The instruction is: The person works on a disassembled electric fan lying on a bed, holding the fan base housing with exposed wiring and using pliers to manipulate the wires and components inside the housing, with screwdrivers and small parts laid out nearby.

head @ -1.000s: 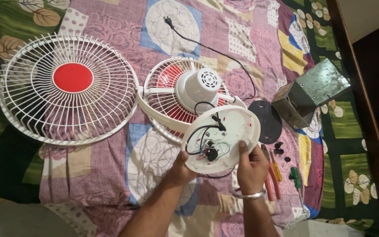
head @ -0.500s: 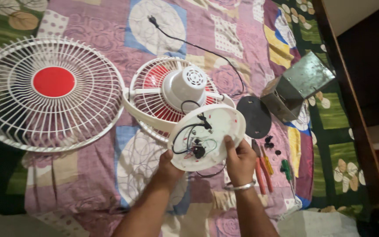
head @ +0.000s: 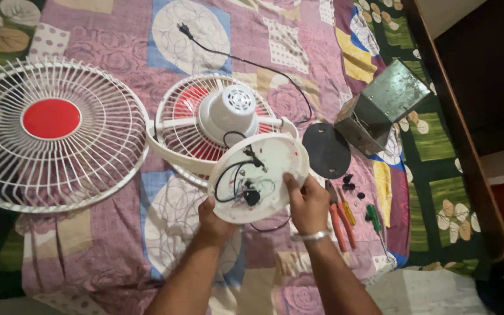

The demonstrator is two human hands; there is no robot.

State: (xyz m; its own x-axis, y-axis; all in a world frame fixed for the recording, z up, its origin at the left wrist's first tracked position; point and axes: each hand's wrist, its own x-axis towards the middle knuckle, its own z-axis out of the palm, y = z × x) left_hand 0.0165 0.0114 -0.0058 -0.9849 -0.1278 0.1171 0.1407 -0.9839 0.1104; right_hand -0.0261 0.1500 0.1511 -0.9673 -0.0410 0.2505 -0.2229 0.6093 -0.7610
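Both forearms are showing bare, with no sleeves reaching into view. The right hand point(head: 309, 204) is wearing a thin silver-coloured bangle sitting at the wrist. The left hand point(head: 214, 221) is wearing nothing, no ring or band showing on it.

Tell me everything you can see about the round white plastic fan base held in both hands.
The round white plastic fan base is turned underside up, tilted, exposing black wires and a small black part inside. The left hand grips its lower rim, the right hand its right edge. A white arm joins it to the fan motor housing behind.
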